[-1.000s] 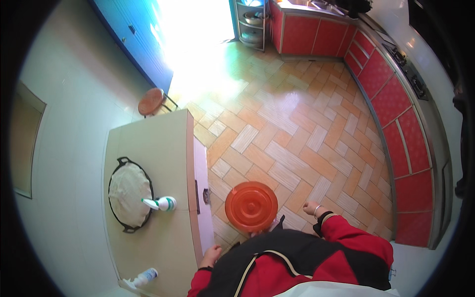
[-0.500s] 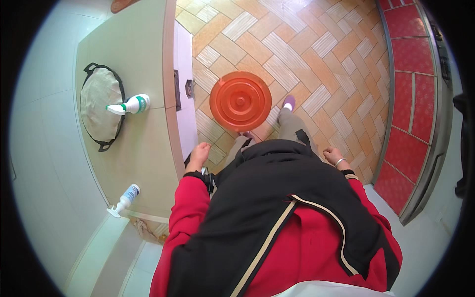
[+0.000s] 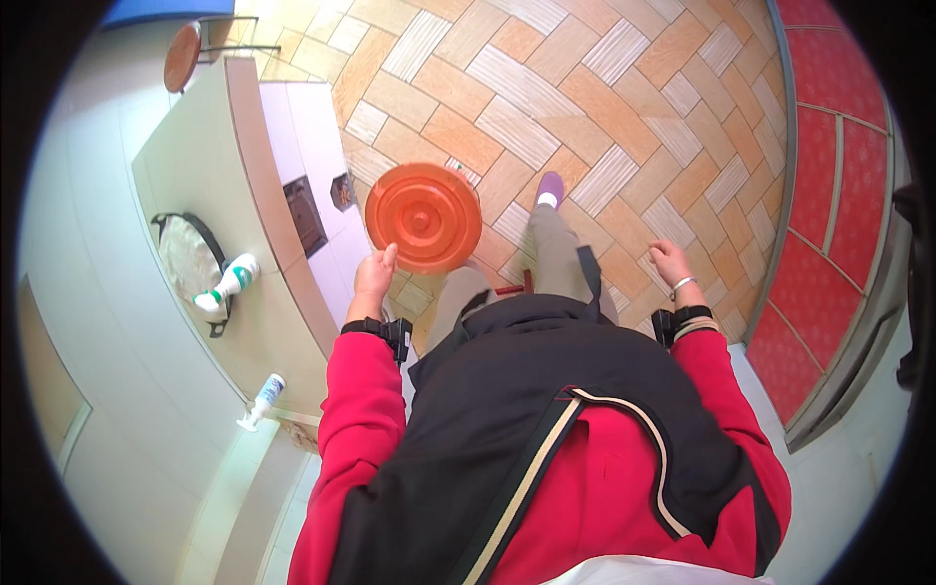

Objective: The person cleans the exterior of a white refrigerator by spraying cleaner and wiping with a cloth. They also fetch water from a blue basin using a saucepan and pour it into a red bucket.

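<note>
My left hand (image 3: pixel 372 277) is held in a loose fist with nothing visible in it, in front of the near edge of a round orange lidded bucket (image 3: pixel 425 210). The bucket stands on the tiled floor, partly overlapped by that hand from this angle. Out to my right side, my right hand (image 3: pixel 667 262) hangs over the floor, fingers curled in and no object showing. It wears a pale bangle (image 3: pixel 682 285). Dark straps with small black devices circle both wrists.
To my left, a counter (image 3: pixel 249 317) carries a black two-handled pan (image 3: pixel 190 255) covered in pale cloth, a green-and-white spray bottle (image 3: pixel 227 282) and a white pump bottle (image 3: pixel 262 401). A round stool (image 3: pixel 182 57) stands beyond it. Red cabinets (image 3: pixel 814 214) line the right.
My view has shifted forward and turned, so the counter and pan sit lower and a stool has come into sight. Both hands have risen a little; the left now overlaps the bucket's edge.
</note>
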`<action>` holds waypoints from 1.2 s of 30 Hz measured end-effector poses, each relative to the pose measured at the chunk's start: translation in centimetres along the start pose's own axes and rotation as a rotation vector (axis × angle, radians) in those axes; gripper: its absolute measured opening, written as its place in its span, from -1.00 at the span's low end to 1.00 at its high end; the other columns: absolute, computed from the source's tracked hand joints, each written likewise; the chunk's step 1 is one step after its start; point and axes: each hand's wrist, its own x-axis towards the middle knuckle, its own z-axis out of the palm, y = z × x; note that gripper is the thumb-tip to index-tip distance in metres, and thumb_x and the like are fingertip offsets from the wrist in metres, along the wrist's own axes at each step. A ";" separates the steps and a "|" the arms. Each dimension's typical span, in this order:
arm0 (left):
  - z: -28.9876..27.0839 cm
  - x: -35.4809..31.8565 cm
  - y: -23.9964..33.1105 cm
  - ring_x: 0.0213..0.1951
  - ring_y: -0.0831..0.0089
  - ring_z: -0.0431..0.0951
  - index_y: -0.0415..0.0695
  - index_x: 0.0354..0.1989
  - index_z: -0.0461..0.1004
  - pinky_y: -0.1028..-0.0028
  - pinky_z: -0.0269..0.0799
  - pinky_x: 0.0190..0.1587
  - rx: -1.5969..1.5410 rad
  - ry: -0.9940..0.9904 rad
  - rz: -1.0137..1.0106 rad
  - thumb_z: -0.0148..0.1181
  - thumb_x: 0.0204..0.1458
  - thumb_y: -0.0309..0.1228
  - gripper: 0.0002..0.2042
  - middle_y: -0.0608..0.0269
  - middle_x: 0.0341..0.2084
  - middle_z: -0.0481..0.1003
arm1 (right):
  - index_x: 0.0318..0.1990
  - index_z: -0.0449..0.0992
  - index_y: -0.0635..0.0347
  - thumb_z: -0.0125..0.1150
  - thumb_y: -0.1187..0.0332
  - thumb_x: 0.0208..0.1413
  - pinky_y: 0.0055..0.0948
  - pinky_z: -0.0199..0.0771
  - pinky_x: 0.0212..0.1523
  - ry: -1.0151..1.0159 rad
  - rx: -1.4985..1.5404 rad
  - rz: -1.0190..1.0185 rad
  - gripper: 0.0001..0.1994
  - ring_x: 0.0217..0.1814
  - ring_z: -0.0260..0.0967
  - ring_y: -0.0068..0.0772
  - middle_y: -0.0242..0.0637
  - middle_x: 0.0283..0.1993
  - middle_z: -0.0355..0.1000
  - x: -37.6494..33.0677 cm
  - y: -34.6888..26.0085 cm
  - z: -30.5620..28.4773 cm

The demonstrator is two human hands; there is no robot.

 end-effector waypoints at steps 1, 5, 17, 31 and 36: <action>-0.8 0.8 2.7 -0.38 0.05 0.46 -0.20 -0.54 0.46 0.25 0.32 -0.29 -0.036 0.011 0.046 -0.11 0.02 -0.05 -0.57 -0.05 -0.56 0.45 | -0.32 0.50 0.22 0.06 0.29 -0.07 -0.49 0.38 -0.35 0.016 -0.044 -0.007 -0.77 -0.41 0.40 -0.45 -0.20 -0.47 0.46 0.4 1.0 -1.2; -2.5 2.9 11.4 -0.34 0.07 0.45 -0.22 -0.47 0.44 0.25 0.33 -0.26 -0.029 0.063 0.291 -0.02 -0.03 -0.14 -0.66 -0.06 -0.48 0.45 | -0.34 0.51 0.21 0.04 0.24 -0.07 -0.39 0.38 -0.32 0.063 -0.179 0.058 -0.76 -0.39 0.42 -0.30 -0.12 -0.45 0.46 0.8 4.8 -4.5; -0.9 3.6 9.4 -0.26 0.07 0.47 -0.22 -0.36 0.46 0.25 0.35 -0.19 0.092 -0.112 0.202 0.03 -0.09 -0.17 -0.67 -0.10 -0.40 0.46 | -0.34 0.52 0.18 0.00 0.28 -0.15 -0.33 0.40 -0.23 0.007 -0.308 0.029 -0.74 -0.31 0.43 -0.13 -0.07 -0.39 0.46 5.1 -4.1 -5.5; -19.7 26.0 19.6 -0.22 0.15 0.49 -0.07 -0.35 0.53 0.32 0.37 -0.14 -0.003 0.028 0.144 -0.02 -0.12 -0.41 -0.79 0.04 -0.34 0.50 | -0.36 0.54 0.15 0.02 0.27 -0.20 -0.32 0.39 -0.16 0.206 -0.141 -0.047 -0.74 -0.23 0.41 -0.12 -0.07 -0.33 0.45 19.2 -26.8 -11.8; -28.5 33.1 34.1 -0.21 0.14 0.47 -0.01 -0.34 0.52 0.28 0.36 -0.16 -0.075 0.139 0.329 -0.03 -0.07 -0.26 -0.77 0.08 -0.32 0.48 | -0.45 0.55 0.15 0.04 0.26 -0.22 -0.36 0.41 -0.20 0.163 -0.376 0.040 -0.77 -0.28 0.44 -0.18 -0.11 -0.40 0.47 22.8 -30.8 -13.2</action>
